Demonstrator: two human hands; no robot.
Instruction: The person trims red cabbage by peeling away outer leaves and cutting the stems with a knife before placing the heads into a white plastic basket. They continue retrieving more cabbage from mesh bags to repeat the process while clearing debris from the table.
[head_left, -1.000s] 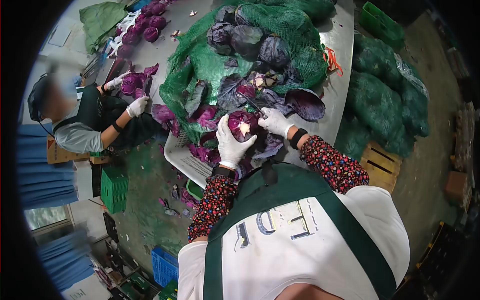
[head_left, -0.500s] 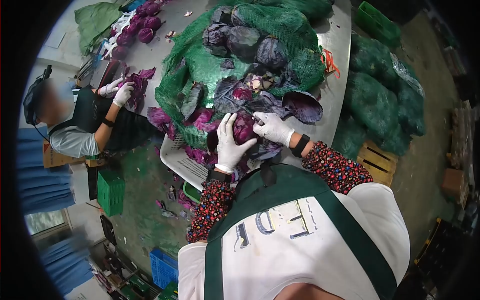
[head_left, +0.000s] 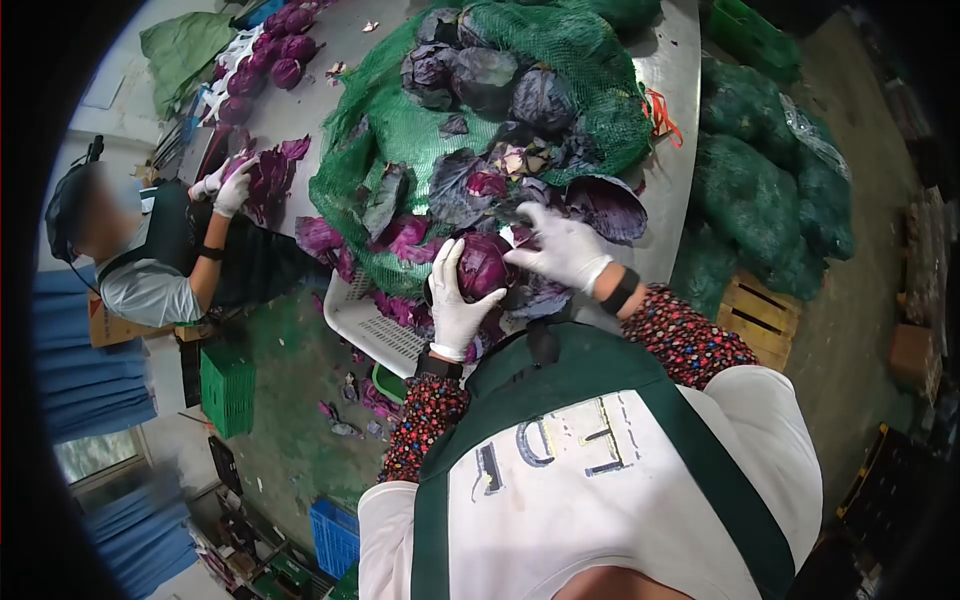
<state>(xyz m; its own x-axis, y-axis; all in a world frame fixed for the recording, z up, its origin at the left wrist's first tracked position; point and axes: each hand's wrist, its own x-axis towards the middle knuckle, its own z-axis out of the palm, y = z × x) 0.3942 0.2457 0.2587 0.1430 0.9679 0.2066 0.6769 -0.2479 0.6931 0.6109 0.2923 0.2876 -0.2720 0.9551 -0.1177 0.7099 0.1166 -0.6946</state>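
Note:
My gloved left hand (head_left: 455, 305) is closed around a peeled red cabbage (head_left: 485, 262), its fingers along the left side and its thumb below. On the cabbage's right is my gloved right hand (head_left: 568, 250), fingers apart and slightly blurred, with the thumb close to the head. A small pale and purple patch shows between its thumb and forefinger; I cannot make out what it is. Loose dark outer leaves (head_left: 455, 188) lie just beyond both hands. A large curled cabbage leaf (head_left: 608, 208) rests past the right hand.
Whole unpeeled cabbages (head_left: 485, 78) lie on a green mesh bag (head_left: 590, 60) on the metal table (head_left: 668, 200). Below the table edge sits a white basket (head_left: 375, 335) with leaf scraps. A co-worker (head_left: 165, 245) handles cabbage at left. Filled mesh sacks (head_left: 750, 185) stand right.
My right hand has drawn slightly away to the right and its fingers have spread. More of the smooth purple cabbage shows; my left hand still holds it.

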